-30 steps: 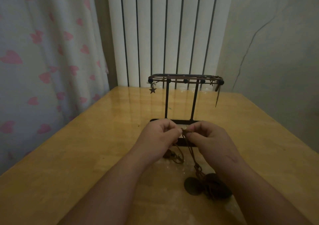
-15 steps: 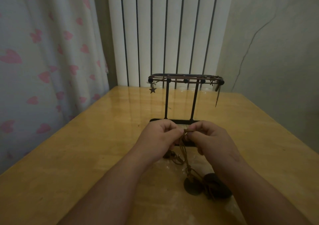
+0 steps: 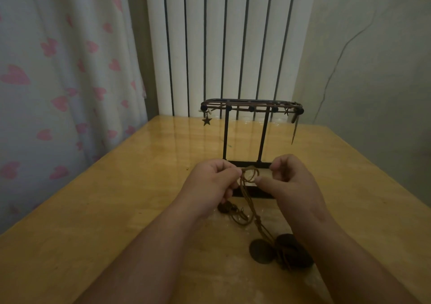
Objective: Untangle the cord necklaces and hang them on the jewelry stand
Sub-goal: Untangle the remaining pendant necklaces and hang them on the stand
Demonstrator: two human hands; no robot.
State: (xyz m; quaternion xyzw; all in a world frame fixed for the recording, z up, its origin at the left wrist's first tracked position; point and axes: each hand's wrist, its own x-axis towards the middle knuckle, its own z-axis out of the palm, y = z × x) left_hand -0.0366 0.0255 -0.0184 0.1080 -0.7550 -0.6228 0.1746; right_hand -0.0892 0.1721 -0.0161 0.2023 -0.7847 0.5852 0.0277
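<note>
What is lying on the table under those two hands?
Tangled brown cords drop from the left hand and right hand to two dark round pendants. The hands cover part of the stand's black base.

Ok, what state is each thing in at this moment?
Left hand: pinches the brown cord necklaces.
Right hand: fingers curled, thumb tip at the loop, grip unclear.
Brown cord necklaces: tangled, loop lifted, rest trailing on the wooden table.
Two dark round pendants: lying on the table.
Black metal jewelry stand: upright, a star-charm necklace draped along its top bar.
</note>
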